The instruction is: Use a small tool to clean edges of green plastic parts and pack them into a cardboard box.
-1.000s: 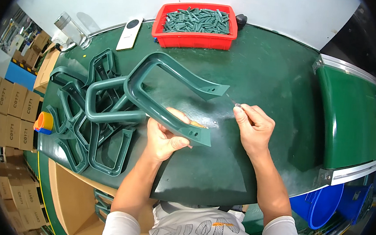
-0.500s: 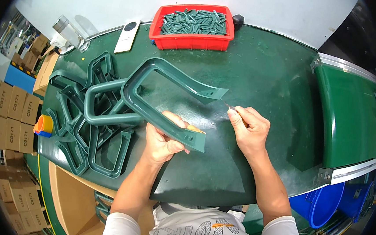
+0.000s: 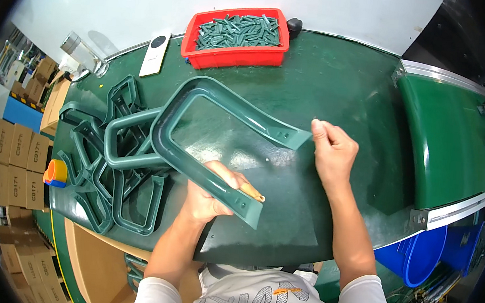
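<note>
My left hand (image 3: 213, 197) is closed round the lower arm of a green U-shaped plastic handle (image 3: 168, 120), held above the table with its two ends toward the right. A yellowish cover (image 3: 252, 192) sits at one fingertip of that hand, beside the handle's lower end. My right hand (image 3: 335, 150) is a closed fist just right of the handle's upper end, thumb on top. The small thin-bladed knife in it, seen half a second ago, is almost wholly hidden by the fingers now. Several similar green handles (image 3: 134, 223) lie piled to the left of my left hand.
A red bin (image 3: 235, 58) full of short green pieces stands at the back, near a white phone (image 3: 155, 56) and a clear bottle (image 3: 85, 53). Tape rolls (image 3: 56, 171) sit at the left edge. A green metal-edged panel (image 3: 454, 139) stands right, above blue bins (image 3: 416, 259).
My right hand has risen and shifted right, its fist turning so the blade no longer shows. The held handle has tilted, both ends lower than before. The whole view has shifted slightly.
</note>
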A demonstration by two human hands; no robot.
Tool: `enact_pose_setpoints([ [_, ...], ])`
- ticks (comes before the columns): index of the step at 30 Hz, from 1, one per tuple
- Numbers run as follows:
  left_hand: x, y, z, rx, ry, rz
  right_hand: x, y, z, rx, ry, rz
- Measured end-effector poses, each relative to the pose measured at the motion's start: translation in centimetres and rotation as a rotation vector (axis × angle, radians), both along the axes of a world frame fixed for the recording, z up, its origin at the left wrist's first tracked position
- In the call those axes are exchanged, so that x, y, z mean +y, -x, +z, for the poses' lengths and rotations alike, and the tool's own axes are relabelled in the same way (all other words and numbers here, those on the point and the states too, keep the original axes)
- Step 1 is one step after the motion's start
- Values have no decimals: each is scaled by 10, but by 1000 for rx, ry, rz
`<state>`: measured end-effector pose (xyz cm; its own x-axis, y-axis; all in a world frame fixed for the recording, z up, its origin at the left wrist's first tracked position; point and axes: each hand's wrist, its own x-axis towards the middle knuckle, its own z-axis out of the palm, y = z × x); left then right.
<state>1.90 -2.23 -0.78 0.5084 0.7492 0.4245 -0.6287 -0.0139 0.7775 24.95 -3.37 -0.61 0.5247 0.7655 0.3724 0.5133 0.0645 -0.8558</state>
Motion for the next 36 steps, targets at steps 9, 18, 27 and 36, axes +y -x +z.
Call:
enact_pose_setpoints([
  [9, 8, 6, -3, 45, 16, 32, -14, -8, 18, 852, 146, 705],
  [18, 9, 6, -2, 59, 6, 28, -17, -4, 21, 743, 193, 696],
  [27, 9, 10, -6, 118, 68, 56, -17, 0, 20, 591, 300, 679],
  [36, 10, 8, -5, 88, 42, 46, -15, -10, 11, 761, 116, 603],
])
